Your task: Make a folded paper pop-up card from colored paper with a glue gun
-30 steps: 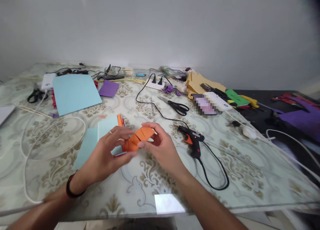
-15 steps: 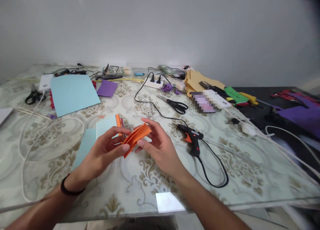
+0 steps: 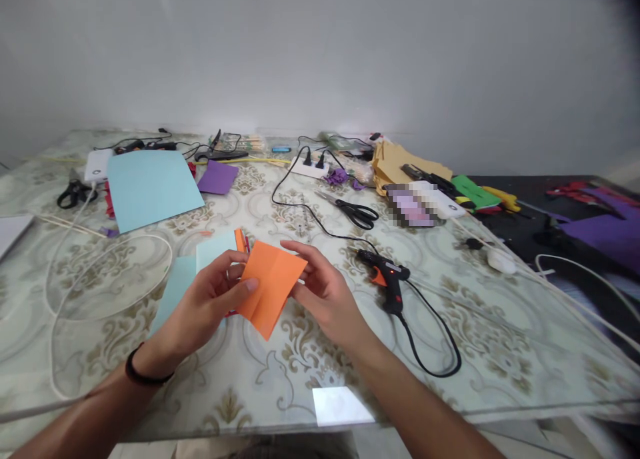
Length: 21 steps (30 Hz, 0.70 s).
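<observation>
We find the orange paper held in the air above the near half of the table, roughly midway between its left and right edges. Half a second ago the piece was tilted, folded over and nearly edge-on to us; it is now spread, its broad face towards us. Creases are visible across it. For the work in hand, we judge that these fold lines are now exposed for handling.

The left hand grips the left side, thumb pressed on the front face, the other fingers partly hidden behind. The right hand is at the right edge, fingers loosely curved; we are unable to say whether they pinch the sheet.

Beside the left hand, towards the table's left edge, we note a blue sheet. The glue gun lies right of the right hand, its red lamp lit. Scissors lie further towards the far edge.
</observation>
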### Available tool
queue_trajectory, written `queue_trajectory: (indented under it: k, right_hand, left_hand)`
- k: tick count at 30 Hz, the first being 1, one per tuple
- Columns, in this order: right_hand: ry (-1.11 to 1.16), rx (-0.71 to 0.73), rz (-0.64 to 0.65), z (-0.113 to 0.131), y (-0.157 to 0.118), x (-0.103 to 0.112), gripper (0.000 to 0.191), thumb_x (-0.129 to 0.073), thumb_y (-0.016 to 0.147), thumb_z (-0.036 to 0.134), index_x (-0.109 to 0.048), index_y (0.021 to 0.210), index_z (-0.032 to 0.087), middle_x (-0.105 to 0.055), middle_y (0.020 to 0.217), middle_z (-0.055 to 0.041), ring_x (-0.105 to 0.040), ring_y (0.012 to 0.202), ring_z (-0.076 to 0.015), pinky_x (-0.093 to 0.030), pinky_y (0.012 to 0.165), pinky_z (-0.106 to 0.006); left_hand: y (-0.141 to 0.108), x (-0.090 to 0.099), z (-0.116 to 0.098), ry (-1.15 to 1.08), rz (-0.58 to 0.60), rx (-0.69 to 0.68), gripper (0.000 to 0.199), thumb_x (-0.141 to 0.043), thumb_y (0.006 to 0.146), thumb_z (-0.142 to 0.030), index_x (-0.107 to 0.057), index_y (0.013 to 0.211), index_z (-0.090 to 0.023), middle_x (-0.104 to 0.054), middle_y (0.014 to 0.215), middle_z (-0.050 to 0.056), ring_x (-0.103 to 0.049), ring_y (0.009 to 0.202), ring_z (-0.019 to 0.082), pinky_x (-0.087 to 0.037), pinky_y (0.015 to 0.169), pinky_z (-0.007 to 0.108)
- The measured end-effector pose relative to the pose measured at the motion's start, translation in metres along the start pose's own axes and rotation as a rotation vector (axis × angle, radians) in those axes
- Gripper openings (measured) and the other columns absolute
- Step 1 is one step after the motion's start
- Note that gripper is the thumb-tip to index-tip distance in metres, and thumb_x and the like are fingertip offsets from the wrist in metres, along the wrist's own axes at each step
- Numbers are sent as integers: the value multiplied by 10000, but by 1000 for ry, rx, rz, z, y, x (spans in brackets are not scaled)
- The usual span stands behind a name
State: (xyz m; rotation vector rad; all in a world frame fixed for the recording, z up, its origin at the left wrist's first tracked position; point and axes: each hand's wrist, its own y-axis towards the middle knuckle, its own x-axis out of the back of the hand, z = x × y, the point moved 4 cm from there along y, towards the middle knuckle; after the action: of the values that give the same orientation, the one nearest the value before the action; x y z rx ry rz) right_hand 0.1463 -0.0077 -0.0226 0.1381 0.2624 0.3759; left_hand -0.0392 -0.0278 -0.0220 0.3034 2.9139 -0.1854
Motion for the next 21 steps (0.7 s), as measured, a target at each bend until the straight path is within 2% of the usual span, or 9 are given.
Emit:
queue_trajectory:
  k: [3,6,8,10,14,18,21]
  right_hand:
    - [-50,-9,-8,1,0,0,266,-739,919,323,-688,1176,278,-759,1057,-22,-738,890,-186,-643,746,-315]
    - [-109,-10,-65,1,-2,0,144,-742,918,313,-713,1041,245,-745,933,-8,-703,737,-161,-620,674,-303]
    - [-192,26,-147,1,-4,2,160,-752,917,300,-717,1060,236,-718,894,-2,-673,702,-148,-603,645,-292]
    - [-270,87,-211,1,-7,2,256,-749,915,263,-703,1167,251,-695,894,4,-661,726,-147,-596,650,-286]
    - [-305,164,-185,2,-12,1,458,-708,926,200,-623,1362,311,-655,914,18,-635,710,-134,-588,631,-272]
    - [-359,151,-114,3,-14,-2,373,-692,933,181,-686,1287,299,-615,820,31,-612,636,-124,-553,574,-257]
    - [-364,208,-133,7,-14,-5,434,-709,922,163,-647,1330,297,-624,817,38,-636,681,-126,-563,626,-257]
  left_hand:
    - [0,0,2,-6,6,29,251,-795,921,-439,-707,1034,-233,-699,820,5,-653,700,156,-536,622,253]
    - [0,2,3,-2,-35,48,271,-800,915,-465,-703,912,-212,-655,790,-16,-582,642,112,-454,562,201]
    - [1,2,4,-35,-66,92,330,-829,880,-490,-683,841,-196,-564,680,-45,-467,554,81,-360,502,182]
    - [2,1,5,-62,-76,148,403,-848,846,-521,-660,762,-174,-482,626,-56,-371,527,70,-295,479,185]
    - [4,-3,4,-53,-38,177,418,-833,841,-545,-708,783,-150,-542,769,-2,-435,631,102,-386,549,220]
    - [5,0,2,33,-30,104,392,-788,898,-520,-725,776,-153,-560,877,19,-491,746,133,-448,624,236]
    - [5,3,3,-7,-28,84,376,-775,922,-500,-757,789,-149,-616,900,37,-546,844,157,-507,766,253]
